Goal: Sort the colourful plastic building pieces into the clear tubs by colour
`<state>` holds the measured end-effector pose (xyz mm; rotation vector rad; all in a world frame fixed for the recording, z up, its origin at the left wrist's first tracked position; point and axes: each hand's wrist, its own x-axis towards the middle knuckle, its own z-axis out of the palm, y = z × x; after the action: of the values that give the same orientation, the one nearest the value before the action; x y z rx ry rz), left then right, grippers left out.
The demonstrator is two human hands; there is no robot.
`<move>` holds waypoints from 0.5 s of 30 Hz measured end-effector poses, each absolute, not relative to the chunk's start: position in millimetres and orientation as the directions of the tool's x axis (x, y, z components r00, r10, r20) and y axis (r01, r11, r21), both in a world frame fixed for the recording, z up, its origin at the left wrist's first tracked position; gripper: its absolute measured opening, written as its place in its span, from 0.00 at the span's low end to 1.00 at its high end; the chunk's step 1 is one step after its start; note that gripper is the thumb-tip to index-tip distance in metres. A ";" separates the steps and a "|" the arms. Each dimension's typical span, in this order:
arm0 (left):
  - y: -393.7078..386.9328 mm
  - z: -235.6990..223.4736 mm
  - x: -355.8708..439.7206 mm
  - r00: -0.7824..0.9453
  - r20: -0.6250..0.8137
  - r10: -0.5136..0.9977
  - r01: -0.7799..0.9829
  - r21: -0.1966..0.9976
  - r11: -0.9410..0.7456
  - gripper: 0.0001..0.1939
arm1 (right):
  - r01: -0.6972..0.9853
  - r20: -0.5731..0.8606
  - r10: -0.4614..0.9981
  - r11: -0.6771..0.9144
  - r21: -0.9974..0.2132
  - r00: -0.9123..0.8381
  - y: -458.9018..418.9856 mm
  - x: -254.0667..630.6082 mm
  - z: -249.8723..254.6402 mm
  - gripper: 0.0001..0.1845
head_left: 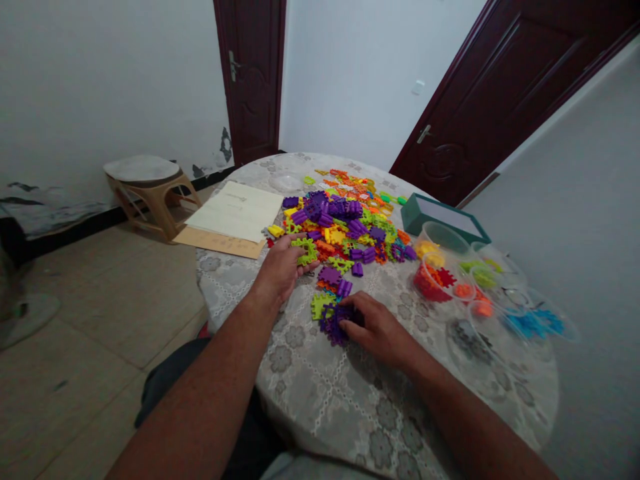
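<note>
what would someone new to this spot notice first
Most likely the bright heap of plastic pieces in purple, orange, yellow and green, spread over the middle of the round table. Next, the two hands at its near edge: the left hand holds a lime-green frame piece, the right hand a dark purple one. Clear tubs of colour-sorted pieces stand at the right.

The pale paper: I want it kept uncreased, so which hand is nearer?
Left. The left hand is right of the pale paper, holding a green piece; the right hand, holding a purple piece, is farther right and lower in view.
</note>
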<state>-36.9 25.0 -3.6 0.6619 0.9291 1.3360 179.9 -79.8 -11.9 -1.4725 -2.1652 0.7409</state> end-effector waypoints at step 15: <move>22.8 -2.0 -36.5 0.004 -0.170 0.985 -0.410 0.899 0.157 0.19 | 0.511 -0.077 0.940 0.111 -0.852 -0.333 -86.1 217.9 37.8 0.15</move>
<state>-36.5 22.8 -2.0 0.7635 0.9916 1.2793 217.9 -86.1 37.8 -1.4061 -1.9009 1.1392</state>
